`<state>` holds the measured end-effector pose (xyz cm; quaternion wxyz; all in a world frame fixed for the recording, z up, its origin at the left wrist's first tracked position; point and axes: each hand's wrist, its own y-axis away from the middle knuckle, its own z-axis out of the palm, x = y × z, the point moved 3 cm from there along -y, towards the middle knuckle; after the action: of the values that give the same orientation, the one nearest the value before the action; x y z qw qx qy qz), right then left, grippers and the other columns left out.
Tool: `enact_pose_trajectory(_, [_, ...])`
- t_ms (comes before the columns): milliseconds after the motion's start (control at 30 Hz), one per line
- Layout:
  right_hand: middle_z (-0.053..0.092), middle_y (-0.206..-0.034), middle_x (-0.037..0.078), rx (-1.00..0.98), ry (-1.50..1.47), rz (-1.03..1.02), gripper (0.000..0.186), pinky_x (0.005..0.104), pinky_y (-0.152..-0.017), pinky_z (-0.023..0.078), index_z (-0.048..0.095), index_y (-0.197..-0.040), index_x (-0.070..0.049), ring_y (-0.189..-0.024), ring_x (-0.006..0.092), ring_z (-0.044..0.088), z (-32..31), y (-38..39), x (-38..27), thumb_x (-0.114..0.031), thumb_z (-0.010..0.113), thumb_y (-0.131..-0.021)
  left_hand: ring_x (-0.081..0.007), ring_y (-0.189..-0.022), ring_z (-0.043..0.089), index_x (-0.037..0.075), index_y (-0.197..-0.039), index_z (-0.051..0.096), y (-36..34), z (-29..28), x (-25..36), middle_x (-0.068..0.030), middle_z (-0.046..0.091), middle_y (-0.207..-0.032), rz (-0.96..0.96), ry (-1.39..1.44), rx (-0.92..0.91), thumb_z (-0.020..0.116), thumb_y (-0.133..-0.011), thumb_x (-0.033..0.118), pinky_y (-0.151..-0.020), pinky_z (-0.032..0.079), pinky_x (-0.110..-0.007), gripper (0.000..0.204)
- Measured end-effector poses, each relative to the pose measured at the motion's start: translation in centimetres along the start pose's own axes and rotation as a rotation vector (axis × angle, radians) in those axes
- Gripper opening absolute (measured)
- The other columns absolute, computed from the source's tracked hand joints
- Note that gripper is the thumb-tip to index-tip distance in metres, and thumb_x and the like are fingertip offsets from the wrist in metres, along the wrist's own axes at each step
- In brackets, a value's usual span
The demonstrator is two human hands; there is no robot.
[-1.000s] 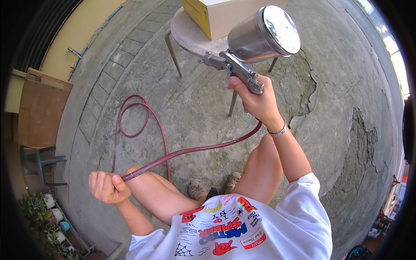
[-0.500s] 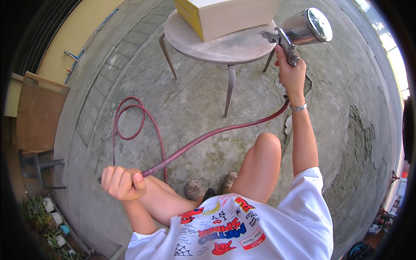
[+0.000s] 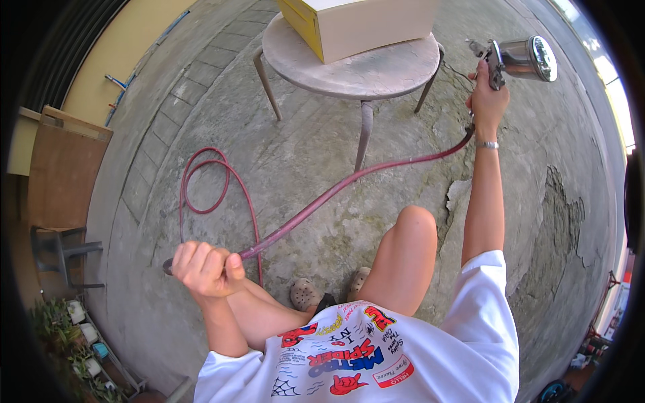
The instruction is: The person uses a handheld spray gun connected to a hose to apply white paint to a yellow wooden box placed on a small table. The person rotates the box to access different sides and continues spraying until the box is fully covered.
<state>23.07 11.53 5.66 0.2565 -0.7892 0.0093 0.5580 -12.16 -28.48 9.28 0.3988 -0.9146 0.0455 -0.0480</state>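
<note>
My right hand [image 3: 487,101], on an outstretched arm, grips a metal spray gun [image 3: 497,67] with a silver cup [image 3: 532,59] on it, right of the round stool [image 3: 346,77]. A red hose [image 3: 356,176] runs from below the gun's grip down to my left hand [image 3: 207,266], whose fingers are closed round it above my left leg. On the stool stands a pale box [image 3: 369,30] with a yellow side. More of the hose lies in loops on the concrete ground [image 3: 302,148].
At the left are a yellow wall [image 3: 107,54] with blue pipes, a leaning wooden board [image 3: 64,168], a dark plastic chair [image 3: 60,255] and potted plants [image 3: 74,329]. Cracked, flaking concrete [image 3: 561,215] lies at the right.
My right hand has swung the spray gun rightward and away from me, uncovering more of the stool. My left hand has moved right and up, still holding the hose.
</note>
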Motion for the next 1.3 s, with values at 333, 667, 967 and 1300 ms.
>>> enact_pose_trajectory(333, [0.059,-0.058,0.0,-0.448,-0.141,0.012,0.041,0.0269,-0.047,0.039,0.071,-0.079,0.0,-0.051,0.0062,0.053,4.3,12.1,-4.3,-0.036,0.076,-0.097,-0.0275,-0.051,0.038,0.007,-0.056,0.037,3.3,-3.2,-5.5,-0.0082,0.036,-0.055,-0.093,-0.17,0.028,0.059,-0.097,0.022,-0.05,0.025,-0.041,0.049])
enact_pose_trajectory(667, [0.059,-0.066,0.008,-0.764,-0.161,0.012,0.028,0.0311,-0.056,0.043,0.069,-0.097,0.003,-0.06,0.0132,0.053,3.6,18.7,-10.8,-0.023,0.079,-0.094,-0.0327,-0.061,0.049,0.002,-0.064,0.052,7.8,-0.8,-12.5,-0.0125,0.051,-0.064,-0.641,-0.048,-0.464,0.065,-0.098,0.022,-0.058,0.037,-0.043,0.042])
enact_pose_trajectory(967, [0.059,-0.07,0.005,-0.365,-0.208,0.105,0.021,0.0276,-0.058,0.042,0.067,-0.107,0.002,-0.062,0.0118,0.051,-1.3,23.3,-5.6,-0.013,0.075,-0.095,-0.0278,-0.125,0.064,0.001,-0.138,0.053,-3.6,17.7,-13.0,-0.0176,0.067,-0.133,-1.083,1.329,-0.533,0.047,-0.106,0.061,-0.102,0.051,-0.045,0.069])
enact_pose_trajectory(1300, [0.052,-0.065,0.0,-0.252,-0.225,0.309,0.018,0.0251,-0.054,0.036,0.066,-0.103,0.001,-0.059,0.0063,0.042,-5.1,24.5,-2.2,-0.014,0.073,-0.099,-0.0348,-0.142,0.05,0.007,-0.153,0.046,-17.7,33.0,-9.2,-0.0108,0.053,-0.155,-1.446,1.781,0.166,0.039,-0.111,0.047,-0.119,0.038,-0.058,0.059])
